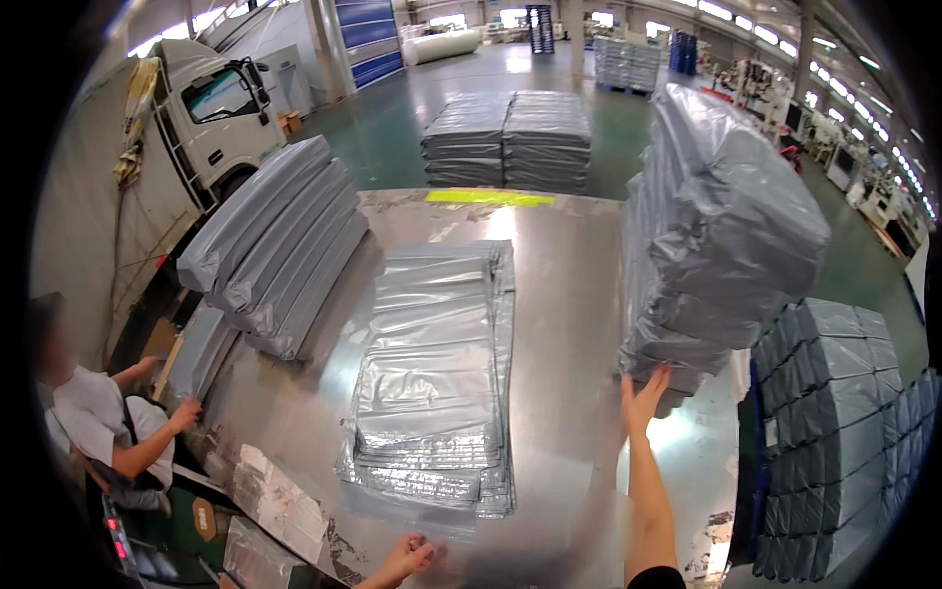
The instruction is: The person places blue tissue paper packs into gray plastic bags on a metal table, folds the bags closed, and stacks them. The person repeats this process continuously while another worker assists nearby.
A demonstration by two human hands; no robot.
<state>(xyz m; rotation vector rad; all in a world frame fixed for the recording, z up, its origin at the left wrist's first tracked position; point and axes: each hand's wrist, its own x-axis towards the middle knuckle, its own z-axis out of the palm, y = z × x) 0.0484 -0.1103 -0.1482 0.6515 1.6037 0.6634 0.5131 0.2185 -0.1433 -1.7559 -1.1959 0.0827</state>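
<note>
While the right hand [643, 398] presses open-palmed under the bag stack [716, 236], left hand [407, 560] rests loosely curled, empty, near flat bags [437, 383] on a steel table [569, 294], warehouse around.

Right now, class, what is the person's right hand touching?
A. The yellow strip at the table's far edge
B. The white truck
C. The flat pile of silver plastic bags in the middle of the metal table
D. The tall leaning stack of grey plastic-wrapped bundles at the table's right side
D: the right hand presses its fingers against the bottom of the tall leaning stack of grey plastic-wrapped bundles.
</note>
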